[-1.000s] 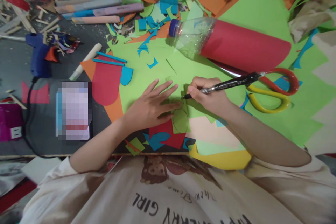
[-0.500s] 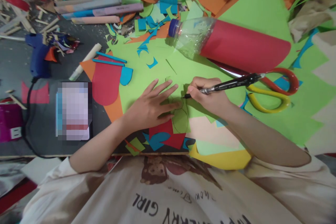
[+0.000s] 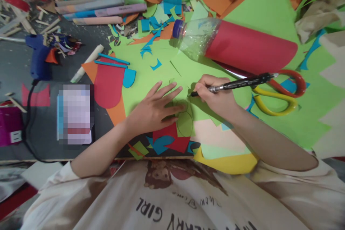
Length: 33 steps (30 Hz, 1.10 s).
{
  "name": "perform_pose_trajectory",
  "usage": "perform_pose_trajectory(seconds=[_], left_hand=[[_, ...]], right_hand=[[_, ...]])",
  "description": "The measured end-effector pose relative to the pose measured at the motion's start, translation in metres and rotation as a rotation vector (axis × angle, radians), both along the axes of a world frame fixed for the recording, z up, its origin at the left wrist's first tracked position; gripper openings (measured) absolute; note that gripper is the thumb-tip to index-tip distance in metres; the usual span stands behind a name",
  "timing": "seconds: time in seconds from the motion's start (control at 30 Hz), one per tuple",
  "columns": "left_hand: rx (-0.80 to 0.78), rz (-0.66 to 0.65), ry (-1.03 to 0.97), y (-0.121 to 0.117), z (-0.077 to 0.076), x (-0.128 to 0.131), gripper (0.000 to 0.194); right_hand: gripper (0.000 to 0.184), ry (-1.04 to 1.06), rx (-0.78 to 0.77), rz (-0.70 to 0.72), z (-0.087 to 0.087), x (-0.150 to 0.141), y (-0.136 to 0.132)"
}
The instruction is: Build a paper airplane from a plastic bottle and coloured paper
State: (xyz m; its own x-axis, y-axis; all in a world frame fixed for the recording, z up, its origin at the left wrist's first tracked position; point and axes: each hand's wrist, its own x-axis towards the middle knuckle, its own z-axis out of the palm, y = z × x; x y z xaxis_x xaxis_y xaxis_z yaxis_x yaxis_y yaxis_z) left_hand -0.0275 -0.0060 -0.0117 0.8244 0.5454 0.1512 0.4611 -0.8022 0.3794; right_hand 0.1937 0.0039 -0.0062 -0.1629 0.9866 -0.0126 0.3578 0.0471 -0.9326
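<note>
My left hand (image 3: 157, 107) lies flat with its fingers spread over a small green paper piece (image 3: 185, 124), which bears drawn round outlines. Part of that piece is hidden under the fingers. Between the fingers of my right hand (image 3: 214, 91) is a black pen (image 3: 239, 82), its tip pointing left, close to the small piece's upper right edge. Whether the tip touches paper I cannot tell. Beneath both hands spreads a large green sheet (image 3: 151, 50). A red paper scrap (image 3: 172, 138) shows below the small piece.
A plastic bottle wrapped in red paper (image 3: 248, 45) lies beyond my right hand, partly over scissors (image 3: 285, 106) with red and yellow handles. At left are a blue glue gun (image 3: 40, 55), a phone (image 3: 77, 115) and a red rounded cutout (image 3: 109, 82). Several markers (image 3: 105, 10) lie farther back.
My right hand and the pen have shifted slightly up and to the right, the tip moving a little off from the drawn outlines. My left hand stays in place.
</note>
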Motion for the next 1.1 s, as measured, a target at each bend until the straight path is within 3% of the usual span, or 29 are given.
perform_pose_trajectory(seconds=[0.67, 1.1], left_hand=[[-0.003, 0.005, -0.015, 0.0002, 0.0007, 0.0013, 0.026], [0.078, -0.034, 0.038, -0.0026, 0.0037, 0.0021, 0.031]], right_hand=[[0.034, 0.044, -0.046, -0.068, -0.0030, 0.0011, -0.0001], [0.029, 0.161, -0.088, -0.194, -0.0007, 0.0011, 0.0053]])
